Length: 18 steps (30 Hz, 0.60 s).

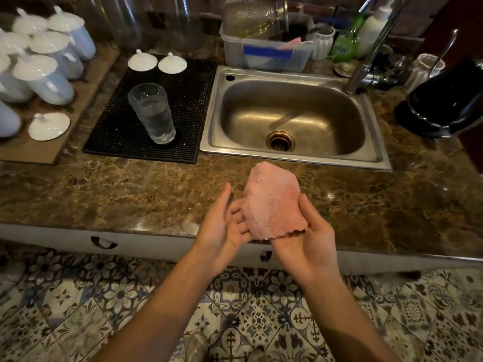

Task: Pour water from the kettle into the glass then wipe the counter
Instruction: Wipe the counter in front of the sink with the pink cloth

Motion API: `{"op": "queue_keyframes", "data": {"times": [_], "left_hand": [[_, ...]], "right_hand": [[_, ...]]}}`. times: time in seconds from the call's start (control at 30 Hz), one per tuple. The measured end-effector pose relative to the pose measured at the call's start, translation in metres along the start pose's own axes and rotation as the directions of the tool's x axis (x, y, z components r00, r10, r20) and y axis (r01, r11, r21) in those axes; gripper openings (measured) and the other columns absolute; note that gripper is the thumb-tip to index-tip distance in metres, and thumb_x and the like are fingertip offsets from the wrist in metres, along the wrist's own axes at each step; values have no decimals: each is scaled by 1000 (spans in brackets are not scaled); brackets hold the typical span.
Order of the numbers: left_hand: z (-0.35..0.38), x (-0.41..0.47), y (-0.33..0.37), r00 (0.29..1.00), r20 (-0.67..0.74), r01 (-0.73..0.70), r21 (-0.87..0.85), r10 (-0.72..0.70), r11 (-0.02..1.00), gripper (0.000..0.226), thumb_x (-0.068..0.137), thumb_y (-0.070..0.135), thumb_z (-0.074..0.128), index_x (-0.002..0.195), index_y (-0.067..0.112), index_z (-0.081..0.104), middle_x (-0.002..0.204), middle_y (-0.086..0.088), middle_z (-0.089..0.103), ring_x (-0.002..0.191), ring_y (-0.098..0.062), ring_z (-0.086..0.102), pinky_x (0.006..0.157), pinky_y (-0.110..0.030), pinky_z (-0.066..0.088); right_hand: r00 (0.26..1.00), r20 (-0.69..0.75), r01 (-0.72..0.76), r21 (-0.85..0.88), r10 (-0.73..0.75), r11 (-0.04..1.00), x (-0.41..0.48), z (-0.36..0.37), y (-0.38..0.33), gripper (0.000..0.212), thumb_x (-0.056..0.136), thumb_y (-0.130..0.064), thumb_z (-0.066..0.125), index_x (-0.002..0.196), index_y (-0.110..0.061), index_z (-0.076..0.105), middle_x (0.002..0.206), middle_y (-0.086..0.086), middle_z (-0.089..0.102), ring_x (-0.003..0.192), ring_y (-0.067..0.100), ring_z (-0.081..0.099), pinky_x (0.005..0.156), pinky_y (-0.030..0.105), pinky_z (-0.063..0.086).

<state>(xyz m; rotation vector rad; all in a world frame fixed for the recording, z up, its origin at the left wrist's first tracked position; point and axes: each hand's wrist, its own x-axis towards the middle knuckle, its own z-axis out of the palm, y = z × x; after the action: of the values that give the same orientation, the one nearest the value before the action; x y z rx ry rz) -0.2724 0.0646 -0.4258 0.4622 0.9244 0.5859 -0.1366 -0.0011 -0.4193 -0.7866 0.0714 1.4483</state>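
Note:
A fluffy pink cloth [270,199] is held up over the front of the brown marble counter [130,189]. My right hand [308,236] grips its lower right edge with the thumb on top. My left hand [224,226] is open, palm up, with its fingers under the cloth's left edge. A tall clear glass [153,113] partly filled with water stands upright on a black rubber mat [125,131] left of the sink. A black kettle [449,100] sits on the counter at the far right.
A steel sink [292,113] with a tap [366,48] lies behind the cloth. White lidded cups [44,71] crowd the back left. Loose lids [156,62] rest on the mat. A plastic bin [264,50] and bottles stand behind the sink.

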Motion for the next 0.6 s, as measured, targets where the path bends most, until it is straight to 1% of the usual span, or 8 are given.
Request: {"op": "queue_keyframes", "data": {"times": [0.07,0.13,0.2,0.27,0.33,0.43,0.5,0.6], "left_hand": [[3,-3,3,997,12,-78,-3,78,997,41,105,39,48,127,10,68,107,-9,77,92,-21,73,87,-43,58],[1,-4,4,991,19,-131,81,130,988,27,104,23,53,123,12,70,100,-5,77,86,-18,73,78,-38,60],[-2,-8,4,988,23,-151,177,150,973,21,102,16,56,115,13,72,92,-1,78,80,-14,72,68,-29,60],[-7,-13,5,990,30,-142,239,139,961,17,99,15,60,108,12,74,88,-1,78,77,-12,71,63,-24,58],[-13,-18,9,993,75,-109,261,92,959,18,95,14,64,108,9,75,90,-3,79,78,-12,73,63,-22,58],[-25,-24,12,988,148,-81,297,38,952,37,83,5,70,120,8,69,98,-3,80,83,-10,75,70,-19,60],[-30,-27,15,984,162,-124,344,71,931,37,85,-5,67,118,11,70,103,-3,80,87,-12,75,72,-20,60],[-34,-30,22,977,153,-192,342,147,920,23,82,-6,67,91,11,80,93,-7,79,81,-17,72,66,-23,61]], "right_hand": [[999,0,45,-65,-45,997,-7,-4,-3,47,106,-35,42,130,-8,71,135,16,67,125,30,63,110,46,45],[996,27,85,-188,-81,979,-13,-10,-8,41,102,-35,47,113,-14,80,119,12,73,110,24,67,99,41,49],[994,65,110,-333,-93,936,-17,-17,-15,31,92,-38,64,101,-14,81,109,12,74,105,25,68,97,42,52],[995,97,58,-446,-16,893,-17,-29,-24,41,80,-41,82,104,-8,79,105,14,74,101,26,69,96,44,56],[992,91,-26,-523,85,852,-18,-37,-31,37,83,-31,79,110,-6,78,104,15,74,96,23,70,88,39,61],[983,73,-94,-584,168,806,-17,-47,-34,35,89,-5,66,123,-7,72,111,22,75,94,28,75,79,39,65],[987,94,-52,-581,131,813,-15,-48,-35,39,82,-1,70,120,-9,72,106,24,76,87,29,77,73,36,66],[980,200,141,-669,-6,730,-12,-42,-36,33,68,-21,90,98,-9,82,102,19,78,86,25,76,70,27,63]]}}
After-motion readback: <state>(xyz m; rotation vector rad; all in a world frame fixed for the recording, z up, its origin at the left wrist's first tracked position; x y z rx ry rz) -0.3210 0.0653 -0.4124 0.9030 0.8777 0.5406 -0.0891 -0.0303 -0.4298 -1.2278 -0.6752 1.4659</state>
